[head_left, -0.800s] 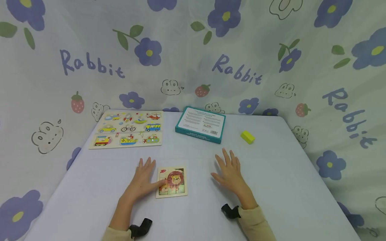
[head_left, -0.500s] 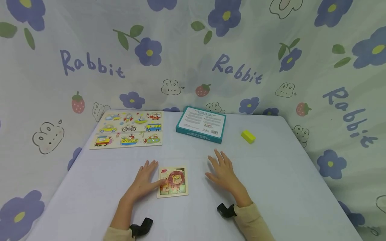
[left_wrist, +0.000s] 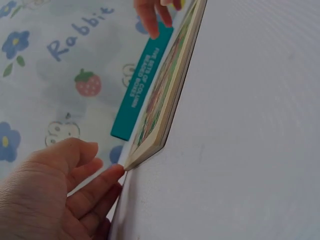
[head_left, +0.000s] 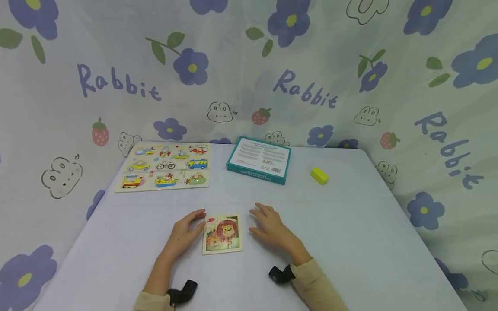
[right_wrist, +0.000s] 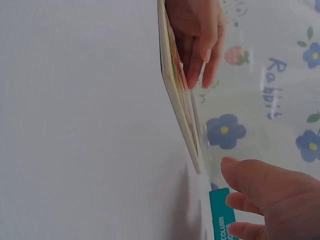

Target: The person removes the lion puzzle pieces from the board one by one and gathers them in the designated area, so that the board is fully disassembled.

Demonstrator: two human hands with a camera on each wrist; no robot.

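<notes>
A small square wooden jigsaw puzzle (head_left: pixel 223 234) with a lion picture lies flat on the white table, between the two hands. At its left side is my left hand (head_left: pixel 182 235), with fingers loosely bent. In the left wrist view, a fingertip of that hand appears to touch the corner of the puzzle (left_wrist: pixel 162 107). To the right of the puzzle my right hand (head_left: pixel 273 230) hovers with spread, relaxed fingers. A gap separates it from the puzzle's edge (right_wrist: pixel 177 100) in the right wrist view, and it holds nothing.
At the back left lies a wooden peg board (head_left: pixel 165 166) with vehicle pictures. A teal and white box (head_left: pixel 258 160) stands at the back middle, a yellow block (head_left: pixel 319 176) to its right. A curtain (head_left: pixel 241 65) printed with flowers hangs behind the table.
The right hand has moved left and toward the puzzle. My left thumb has left the puzzle's face and drawn back to its left edge, and the fingers have bent. The puzzle stays in place.
</notes>
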